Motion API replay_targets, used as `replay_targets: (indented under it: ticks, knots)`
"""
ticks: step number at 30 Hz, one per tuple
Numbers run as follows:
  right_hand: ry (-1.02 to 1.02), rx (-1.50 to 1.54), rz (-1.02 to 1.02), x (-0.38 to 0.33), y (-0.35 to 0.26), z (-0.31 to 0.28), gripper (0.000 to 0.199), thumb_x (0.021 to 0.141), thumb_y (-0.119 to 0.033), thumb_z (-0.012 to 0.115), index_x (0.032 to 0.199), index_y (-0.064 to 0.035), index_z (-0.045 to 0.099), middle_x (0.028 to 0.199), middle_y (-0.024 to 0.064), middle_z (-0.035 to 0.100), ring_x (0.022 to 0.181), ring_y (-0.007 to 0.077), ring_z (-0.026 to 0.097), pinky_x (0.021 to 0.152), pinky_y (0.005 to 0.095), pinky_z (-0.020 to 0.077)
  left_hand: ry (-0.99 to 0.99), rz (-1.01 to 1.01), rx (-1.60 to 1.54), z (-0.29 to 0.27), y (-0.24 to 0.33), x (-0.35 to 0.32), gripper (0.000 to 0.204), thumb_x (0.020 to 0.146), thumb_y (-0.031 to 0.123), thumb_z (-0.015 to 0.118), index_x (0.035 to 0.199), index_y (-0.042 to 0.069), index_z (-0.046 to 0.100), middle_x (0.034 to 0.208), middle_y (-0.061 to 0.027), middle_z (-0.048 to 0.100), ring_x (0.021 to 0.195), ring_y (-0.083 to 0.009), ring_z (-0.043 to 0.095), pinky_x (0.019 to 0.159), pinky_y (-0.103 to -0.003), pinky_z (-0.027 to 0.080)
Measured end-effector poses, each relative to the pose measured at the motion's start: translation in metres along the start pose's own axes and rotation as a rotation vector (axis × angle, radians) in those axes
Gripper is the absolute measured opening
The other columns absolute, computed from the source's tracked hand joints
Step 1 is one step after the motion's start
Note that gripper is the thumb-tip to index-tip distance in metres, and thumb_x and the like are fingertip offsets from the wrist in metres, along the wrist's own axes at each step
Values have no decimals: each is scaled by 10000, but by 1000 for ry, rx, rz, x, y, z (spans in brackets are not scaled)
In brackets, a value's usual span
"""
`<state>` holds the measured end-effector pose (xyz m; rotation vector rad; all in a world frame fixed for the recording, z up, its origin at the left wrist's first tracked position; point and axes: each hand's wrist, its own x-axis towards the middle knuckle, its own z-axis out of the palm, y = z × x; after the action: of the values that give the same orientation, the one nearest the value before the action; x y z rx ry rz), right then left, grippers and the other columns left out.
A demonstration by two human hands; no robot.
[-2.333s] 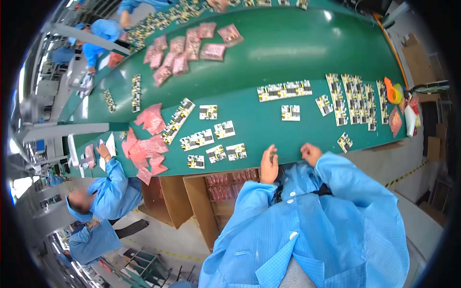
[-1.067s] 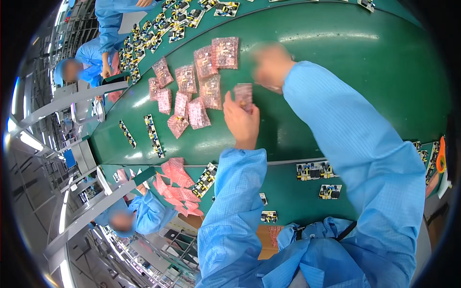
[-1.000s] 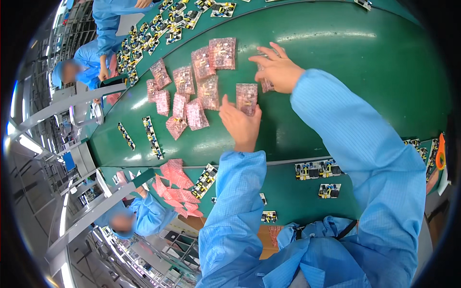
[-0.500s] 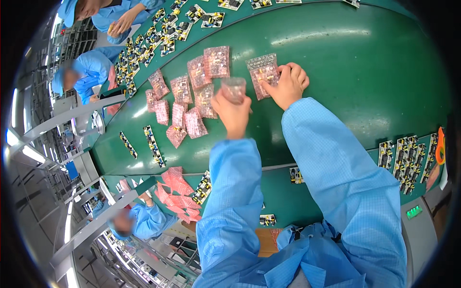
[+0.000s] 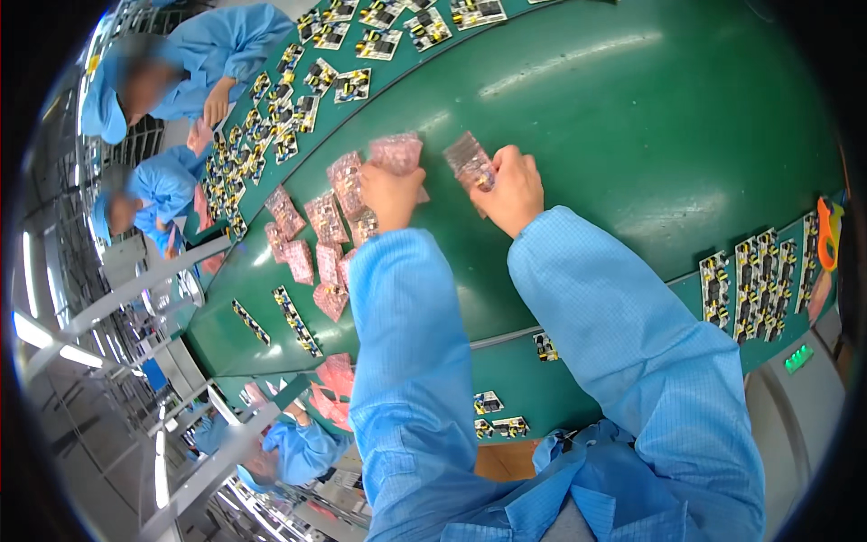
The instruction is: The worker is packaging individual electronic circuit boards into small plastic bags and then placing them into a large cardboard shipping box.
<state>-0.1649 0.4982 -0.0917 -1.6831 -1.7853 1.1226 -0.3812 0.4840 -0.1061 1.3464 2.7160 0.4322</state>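
Observation:
At the right edge of a group of pink bubble-wrap bags, my left hand (image 5: 394, 195) has its fingers closed at the near edge of a pink bubble bag (image 5: 396, 152). Part of that bag and its neighbours is covered by the hand. To the right, my right hand (image 5: 512, 190) grips another bubble bag (image 5: 469, 159), tilted, with a circuit board showing through it. Thumb and fingers wrap around its right side. Several filled bags, such as one bag (image 5: 325, 219), lie on the green work surface (image 5: 614, 163) to the left.
Bare circuit boards (image 5: 294, 321) lie at the left, and more boards (image 5: 757, 285) stand in rows at the right beside an orange tool (image 5: 826, 235). Flat pink bags (image 5: 334, 388) lie near left. Co-workers in blue sit across a board-covered strip (image 5: 262, 135) at far left.
My left hand has moved left with its bag to the bag group. The bag under my right hand has gone from lying flat to tilted. The whole view has shifted.

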Motion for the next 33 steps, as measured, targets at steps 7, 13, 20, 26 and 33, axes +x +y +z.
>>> replay_targets:
  ticks: [7,13,20,26,33]
  knots:
    - [-77,336,72,7,28,-20,552,783,-261,778,1183,-34,474,1031,155,682,919,288,677,796,383,525,-229,21,-455,2,43,-79,739,669,373,840,1156,-77,512,1106,-263,543,1056,-401,528,926,-479,427]
    - [-182,290,95,6,18,-31,493,804,-259,749,1170,-26,517,1076,154,677,985,282,665,850,370,510,-230,-145,-467,-25,42,-56,779,771,459,757,1217,-112,472,1219,-293,518,1126,-421,516,964,-463,419]
    - [-244,367,61,7,24,-31,499,831,-272,719,1187,-21,475,1078,151,650,985,278,644,867,376,492,74,-126,-194,-44,-55,34,862,728,495,733,1245,-131,443,1208,-305,555,1129,-432,543,976,-448,429]
    - [-245,450,24,14,39,-31,507,823,-327,712,1132,-6,469,1033,188,636,956,342,630,844,403,486,-271,-304,182,-29,-51,53,764,570,456,774,1097,-49,548,1059,-253,641,1065,-413,591,952,-475,450]
    - [-170,448,27,13,34,-35,449,877,-361,649,1089,-4,478,955,216,601,864,377,603,786,430,479,-259,32,-639,-87,101,-59,480,703,173,736,1092,-26,540,876,-155,654,690,-214,648,644,-353,535]
